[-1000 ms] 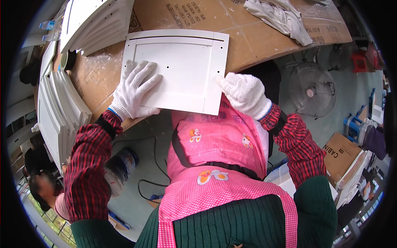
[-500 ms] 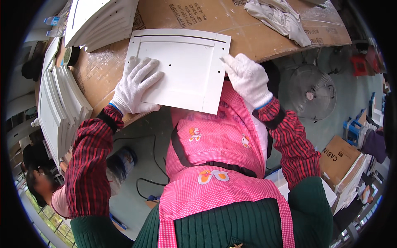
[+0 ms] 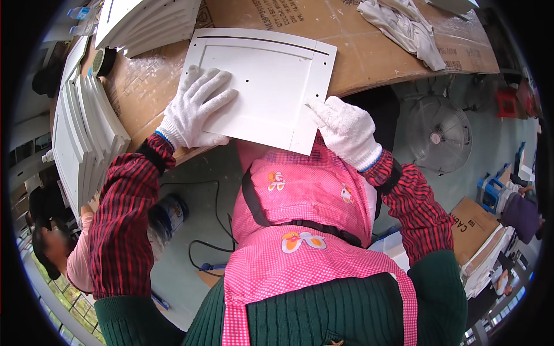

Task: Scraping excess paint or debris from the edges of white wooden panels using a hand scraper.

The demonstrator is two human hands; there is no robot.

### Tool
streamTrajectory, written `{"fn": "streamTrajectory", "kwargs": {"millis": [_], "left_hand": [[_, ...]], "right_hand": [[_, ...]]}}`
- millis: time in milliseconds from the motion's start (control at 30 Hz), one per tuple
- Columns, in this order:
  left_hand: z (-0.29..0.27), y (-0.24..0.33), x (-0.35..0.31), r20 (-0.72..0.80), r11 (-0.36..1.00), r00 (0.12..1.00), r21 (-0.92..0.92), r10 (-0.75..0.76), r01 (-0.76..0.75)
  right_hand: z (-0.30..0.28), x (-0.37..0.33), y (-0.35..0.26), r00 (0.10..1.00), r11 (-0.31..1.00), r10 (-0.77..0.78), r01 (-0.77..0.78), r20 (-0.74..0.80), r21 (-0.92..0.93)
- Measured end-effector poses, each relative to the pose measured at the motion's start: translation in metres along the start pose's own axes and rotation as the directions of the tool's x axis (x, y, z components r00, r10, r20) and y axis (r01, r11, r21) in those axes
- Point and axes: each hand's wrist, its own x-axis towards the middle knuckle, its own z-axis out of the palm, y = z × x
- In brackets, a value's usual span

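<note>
A white framed panel [image 3: 262, 106] with a dark groove along its far edge and several small dark holes lies on the cardboard-covered table, its near side reaching past the table edge. Spread over the panel's left part is my gloved left hand [image 3: 193, 109], fingers apart and thumb near the lower edge. My gloved right hand [image 3: 349, 131] is closed at the panel's right border, its fingertips against the white surface below a hole. Whatever those fingers may hold is hidden.
White panels stand stacked at the far left [image 3: 153, 26] and the left side [image 3: 86, 135]. A tape roll [image 3: 104, 61] sits between them. White cloth [image 3: 404, 32] lies far right on the cardboard [image 3: 358, 49]. A floor fan [image 3: 435, 137] stands right; a person [image 3: 78, 262] is at left.
My right hand has moved down along the panel's right border, its fingertips now lower on it. My left hand keeps its place on the panel. The whole view has shifted slightly.
</note>
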Motion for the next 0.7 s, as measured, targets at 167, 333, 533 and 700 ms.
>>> {"fn": "streamTrajectory", "kwargs": {"millis": [167, 333, 533, 700], "left_hand": [[0.002, 0.000, 0.001, -0.012, 1.000, 1.000, -0.004, -0.012, 0.012], [-0.001, 0.001, 0.003, -0.030, 1.000, 1.000, 0.007, 0.007, -0.007], [0.002, 0.000, 0.001, -0.033, 1.000, 0.999, -0.005, 0.009, -0.010], [0.002, 0.001, 0.000, -0.036, 1.000, 0.999, 0.003, 0.004, -0.004]], "right_hand": [[0.000, -0.023, -0.029, 0.985, 0.999, -0.049, 0.045, 0.164, 0.029], [-0.001, -0.023, -0.033, 0.993, 0.995, 0.002, -0.013, 0.117, 0.095], [0.002, -0.031, -0.041, 0.994, 0.998, -0.019, 0.012, 0.108, 0.068], [-0.010, -0.019, -0.032, 0.992, 1.000, -0.004, 0.004, 0.126, 0.003]]}}
